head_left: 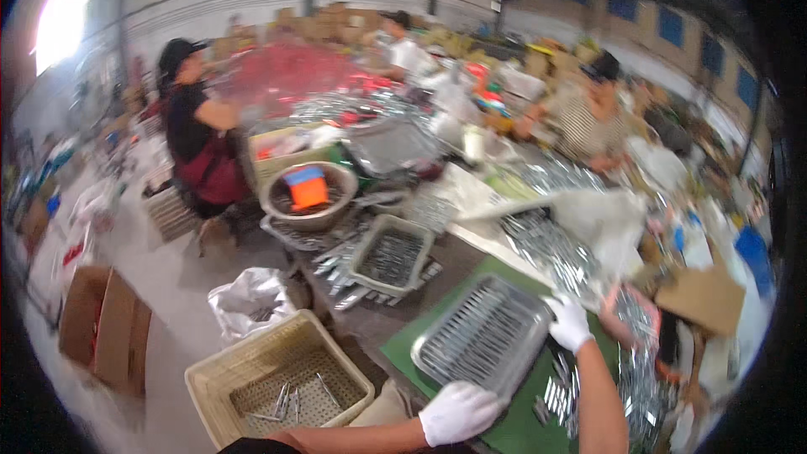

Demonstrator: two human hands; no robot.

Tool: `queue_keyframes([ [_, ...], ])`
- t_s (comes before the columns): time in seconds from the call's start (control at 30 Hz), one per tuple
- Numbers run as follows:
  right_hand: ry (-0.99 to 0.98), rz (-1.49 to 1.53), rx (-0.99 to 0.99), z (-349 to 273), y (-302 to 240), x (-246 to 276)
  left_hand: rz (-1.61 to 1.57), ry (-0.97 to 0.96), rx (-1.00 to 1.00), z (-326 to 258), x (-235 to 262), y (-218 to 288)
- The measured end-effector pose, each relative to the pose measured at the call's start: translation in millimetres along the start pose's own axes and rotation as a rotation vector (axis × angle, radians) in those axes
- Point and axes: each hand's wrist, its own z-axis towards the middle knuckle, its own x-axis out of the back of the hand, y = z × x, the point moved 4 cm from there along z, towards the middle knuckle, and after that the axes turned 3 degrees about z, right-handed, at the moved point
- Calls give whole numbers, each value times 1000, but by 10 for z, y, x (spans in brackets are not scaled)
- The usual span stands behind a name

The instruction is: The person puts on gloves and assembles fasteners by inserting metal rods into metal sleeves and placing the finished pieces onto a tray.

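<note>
Shallow rectangular silver-grey tray, w/ rows of slim silver metal pieces in it, lies slanted over the flat green mat on the brown desk, btwn the hands. White-gloved L hand is at its near edge, fingers partly bent; white-gloved R hand is at the far right corner, partly open. Both seem to touch the rim; can't tell how firmly either grips. To do it well, IMO: support both sides evenly, keep tray level & go slow, b/c pieces look loose and a tilt could slide them out of line. Fingers on rim, off the pieces. Re edges: desk's near-left edge is close, w/ the cream perforated plastic basket just past it, so don't let tray overhang there. R side's tight: loose flat silver strips lie just beside the tray; lift over, don't sweep. Far side has heaped shiny metal strips on white sacking. Most room seems up-left, where brown desk shows btwn mat & off-white rectangular plastic basket.
</note>
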Motion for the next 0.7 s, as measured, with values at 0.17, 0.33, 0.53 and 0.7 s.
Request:
queue_keyframes([
  [0.17, 85, 40, 102, 100, 76, -42, 50, 194, 35, 4, 126, 95],
  [0.33, 128, 50, 133, 150, -134, 132, 59, 224, 24, 21, 110, 20],
  [0.53, 155, 77, 17, 48, 23, 8, 66, 236, 7, 59, 125, 45],
  [0.7, 179, 145, -10, 122, 201, -176, 71, 225, 10, 43, 133, 72],
])
